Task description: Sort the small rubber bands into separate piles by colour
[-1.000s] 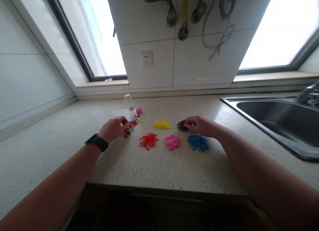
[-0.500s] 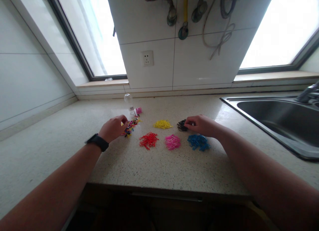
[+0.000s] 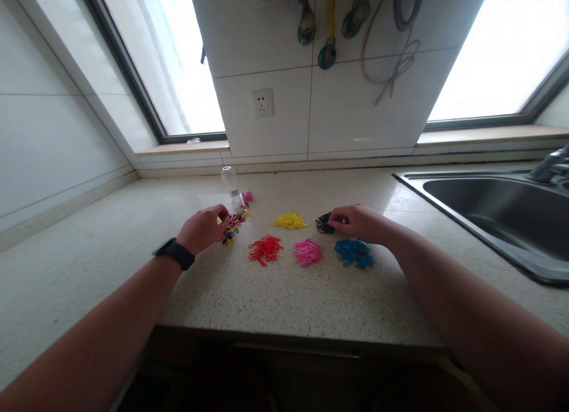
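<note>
My left hand [image 3: 205, 227], with a dark watch on the wrist, is at the left edge of a mixed-colour pile of small rubber bands [image 3: 234, 223]. Its fingers are curled together, and what they pinch, if anything, is too small to make out. On the right, my right hand [image 3: 353, 221] has its fingertips pinched at the black rubber bands [image 3: 323, 223]; I cannot see whether a band is between them. Separate piles of yellow bands [image 3: 290, 221], red bands [image 3: 265, 249], pink bands [image 3: 307, 253] and blue bands [image 3: 354, 254] lie between and below the hands.
A clear plastic bottle [image 3: 230, 184] stands behind the mixed pile, beside a pink cap [image 3: 247, 196]. To the right, a steel sink [image 3: 484, 222] is set into the speckled counter [image 3: 284, 299]. A tiled wall with a socket [image 3: 263, 103] rises behind.
</note>
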